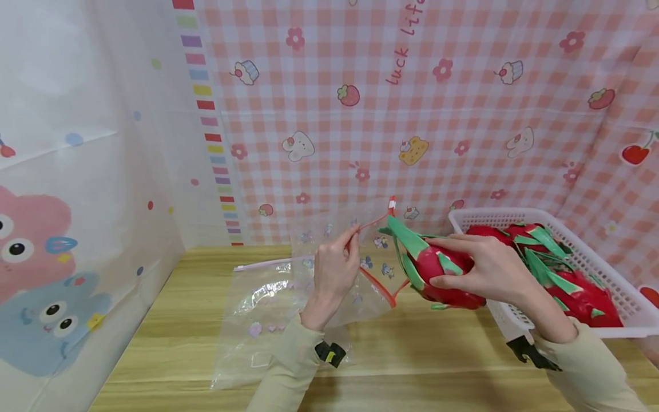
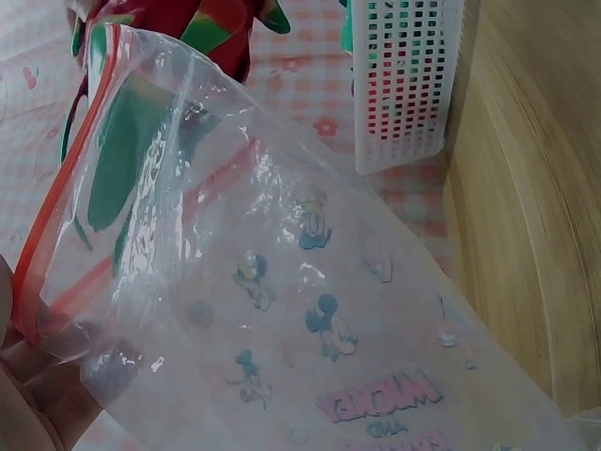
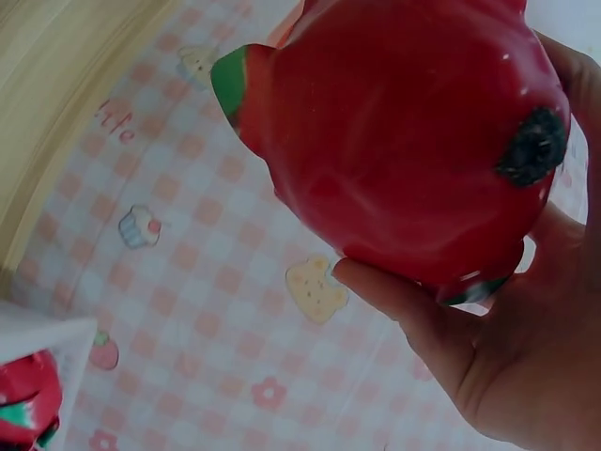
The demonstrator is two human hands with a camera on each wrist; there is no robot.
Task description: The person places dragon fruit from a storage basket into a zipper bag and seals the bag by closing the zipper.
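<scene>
My left hand [image 1: 336, 273] pinches the red-edged rim of a clear zip bag [image 2: 282, 282] printed with small cartoon figures. The bag's mouth spreads toward the right, with the red zip strip [image 2: 70, 178] showing. My right hand [image 1: 491, 268] grips a red dragon fruit [image 1: 448, 269] with green leaf tips, thumb on one side and fingers over the other. Its leafy end points left at the bag's opening, and in the left wrist view the green leaves show through the plastic. The dark stem end [image 3: 533, 148] faces the right wrist camera.
A white perforated basket [image 1: 592, 243] at the right holds several more dragon fruits [image 1: 587, 294]. Another clear bag [image 1: 247, 337] with a pale purple zip lies flat on the wooden table [image 1: 412, 366] at the left. A pink checked cloth [image 1: 329, 126] hangs behind.
</scene>
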